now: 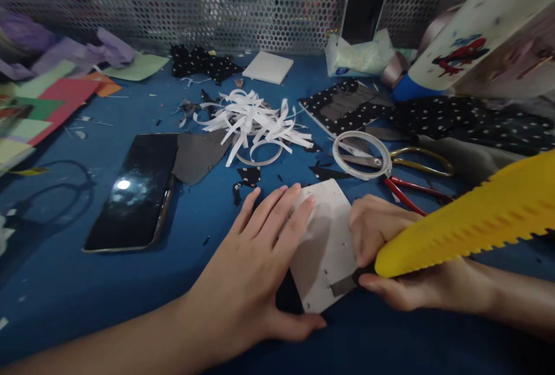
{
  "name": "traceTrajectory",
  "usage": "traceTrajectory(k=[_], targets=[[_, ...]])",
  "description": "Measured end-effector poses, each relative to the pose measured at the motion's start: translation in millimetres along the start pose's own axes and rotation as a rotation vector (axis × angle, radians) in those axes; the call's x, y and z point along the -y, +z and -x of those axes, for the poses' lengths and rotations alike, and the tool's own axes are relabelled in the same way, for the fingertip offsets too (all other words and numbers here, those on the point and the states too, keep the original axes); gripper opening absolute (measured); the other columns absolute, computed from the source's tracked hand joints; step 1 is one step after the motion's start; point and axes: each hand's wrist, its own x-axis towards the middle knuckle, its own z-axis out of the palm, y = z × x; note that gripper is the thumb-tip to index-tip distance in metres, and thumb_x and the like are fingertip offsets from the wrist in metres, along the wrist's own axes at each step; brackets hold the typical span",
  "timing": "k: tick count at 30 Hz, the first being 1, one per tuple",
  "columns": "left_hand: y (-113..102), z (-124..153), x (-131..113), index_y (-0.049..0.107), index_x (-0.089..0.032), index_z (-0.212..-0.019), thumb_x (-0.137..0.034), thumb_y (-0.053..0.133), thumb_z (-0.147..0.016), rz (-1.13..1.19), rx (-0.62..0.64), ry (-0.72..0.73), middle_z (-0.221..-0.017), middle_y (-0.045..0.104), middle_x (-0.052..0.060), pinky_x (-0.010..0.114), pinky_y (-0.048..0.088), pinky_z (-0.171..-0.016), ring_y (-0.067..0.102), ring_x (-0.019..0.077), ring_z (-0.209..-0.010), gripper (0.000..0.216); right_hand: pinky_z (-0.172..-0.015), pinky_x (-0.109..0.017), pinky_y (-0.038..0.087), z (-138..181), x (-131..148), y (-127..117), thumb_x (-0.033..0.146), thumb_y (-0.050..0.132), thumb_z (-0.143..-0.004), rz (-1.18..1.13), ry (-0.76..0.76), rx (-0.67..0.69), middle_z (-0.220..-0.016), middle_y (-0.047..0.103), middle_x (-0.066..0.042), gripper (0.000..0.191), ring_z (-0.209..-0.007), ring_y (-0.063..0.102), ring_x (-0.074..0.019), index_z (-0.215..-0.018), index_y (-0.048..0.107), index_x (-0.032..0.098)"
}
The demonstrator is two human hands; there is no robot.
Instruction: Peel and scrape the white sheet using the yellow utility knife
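On blue table (65,300), left hand (255,259) fingers flat on card (325,248), right hand (390,259) gripping yellow cutter (477,219)

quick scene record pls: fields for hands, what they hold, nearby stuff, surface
left hand: flat on white square card, pressing it down
right hand: grips yellow serrated plastic blade, its tip at the card's right edge
near: black smartphone to the left; pile of white paper strips; red-handled scissors; white tape ring
surface: blue table top
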Motion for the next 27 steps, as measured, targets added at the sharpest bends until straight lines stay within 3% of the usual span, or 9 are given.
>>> traceTrajectory(k=[10, 27], targets=[[0.7, -1.0, -0.3, 0.015, -0.015, -0.160, -0.070, 0.077, -0.062, 0.011, -0.011, -0.009, -0.168, 0.019, 0.013, 0.052, 0.005, -0.125, 0.019, 0.0333, -0.153, 0.128, -0.067, -0.033, 0.040, -0.1, -0.9, 1.4, 0.030, 0.075, -0.085, 0.056, 0.002, -0.046, -0.067, 0.057, 0.003, 0.026, -0.069, 0.056, -0.0154, -0.075, 0.052, 0.023], [-2.5, -3.3, -1.1, 0.017, -0.017, -0.159, -0.065, 0.078, -0.066, 0.045, 0.010, -0.029, -0.168, 0.019, 0.014, 0.056, 0.010, -0.125, 0.017, 0.0348, -0.154, 0.121, -0.060, -0.029, 0.044, 0.6, -3.6, 3.1, 0.018, 0.075, -0.080, -0.075, 0.078, -0.135, -0.069, 0.059, 0.000, 0.019, -0.068, 0.055, -0.0156, -0.076, 0.057, 0.022]])
